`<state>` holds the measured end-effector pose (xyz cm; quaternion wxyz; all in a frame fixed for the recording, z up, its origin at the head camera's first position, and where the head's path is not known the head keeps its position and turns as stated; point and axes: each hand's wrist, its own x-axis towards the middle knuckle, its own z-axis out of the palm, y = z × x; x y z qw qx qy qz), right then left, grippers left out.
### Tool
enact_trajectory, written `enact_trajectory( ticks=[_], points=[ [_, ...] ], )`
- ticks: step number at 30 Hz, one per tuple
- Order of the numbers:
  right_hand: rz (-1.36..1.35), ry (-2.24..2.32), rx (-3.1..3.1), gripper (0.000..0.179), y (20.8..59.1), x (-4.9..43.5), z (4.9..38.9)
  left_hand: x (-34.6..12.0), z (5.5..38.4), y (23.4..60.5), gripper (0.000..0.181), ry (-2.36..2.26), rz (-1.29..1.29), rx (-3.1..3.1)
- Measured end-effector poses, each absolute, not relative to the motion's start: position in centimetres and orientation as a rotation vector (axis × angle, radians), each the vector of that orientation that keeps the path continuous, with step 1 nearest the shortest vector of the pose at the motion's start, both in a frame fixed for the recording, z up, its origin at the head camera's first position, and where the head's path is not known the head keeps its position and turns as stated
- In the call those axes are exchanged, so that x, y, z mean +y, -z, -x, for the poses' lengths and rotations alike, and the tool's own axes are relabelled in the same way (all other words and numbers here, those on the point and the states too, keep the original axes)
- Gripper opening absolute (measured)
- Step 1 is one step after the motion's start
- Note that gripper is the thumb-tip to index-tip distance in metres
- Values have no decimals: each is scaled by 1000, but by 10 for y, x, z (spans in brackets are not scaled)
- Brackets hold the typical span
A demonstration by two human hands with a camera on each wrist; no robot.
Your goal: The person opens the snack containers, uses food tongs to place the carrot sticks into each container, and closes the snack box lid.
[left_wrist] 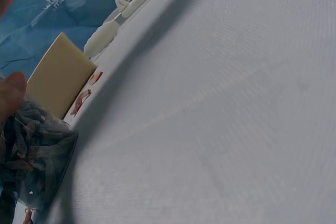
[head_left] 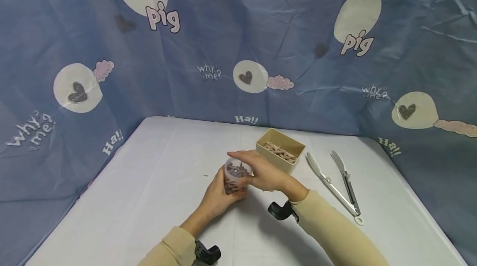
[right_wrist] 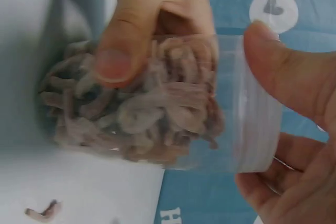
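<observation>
A clear plastic jar (head_left: pixel 232 184) full of curled, pale brownish strips (right_wrist: pixel 142 108) stands at the middle of the table. My left hand (head_left: pixel 216 200) grips its body from the left, the thumb pressed across the side in the right wrist view. At the top, my right hand (head_left: pixel 266 175) holds the translucent lid (right_wrist: pixel 260 124), thumb on one side of the rim and curled fingers on the other. The lid sits over the jar's mouth. In the left wrist view only part of the jar (left_wrist: pixel 39 156) shows, at the left edge.
Behind the right hand stands a beige box (head_left: pixel 281 144) with more strips in it. Metal tongs (head_left: pixel 340 193) with pale tips lie spread at the right. Loose strips (left_wrist: pixel 81 100) lie near the box. A blue printed cloth (head_left: pixel 208 42) hangs behind the white table (head_left: pixel 167 166).
</observation>
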<state>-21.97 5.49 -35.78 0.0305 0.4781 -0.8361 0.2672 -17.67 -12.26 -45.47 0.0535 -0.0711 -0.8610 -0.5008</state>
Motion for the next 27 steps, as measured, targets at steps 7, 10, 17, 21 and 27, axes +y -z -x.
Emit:
enact_trajectory(
  ticks=[7,10,17,21,27],
  points=[
    [-1122,-773,-2567,71,368,40,200,-123,176,454,102,1485,203,-2645],
    [-977,-826,-2561,69,372,34,193,-122,176,454,102,1480,207,-2656],
    [-846,-903,-2519,68,378,28,186,-118,175,455,101,1459,193,-2662],
    [-791,-908,-2500,66,380,26,183,-117,174,455,99,1457,194,-2664],
    [-706,-904,-2486,64,379,20,180,-116,171,453,94,1391,232,-2624]
  ],
)
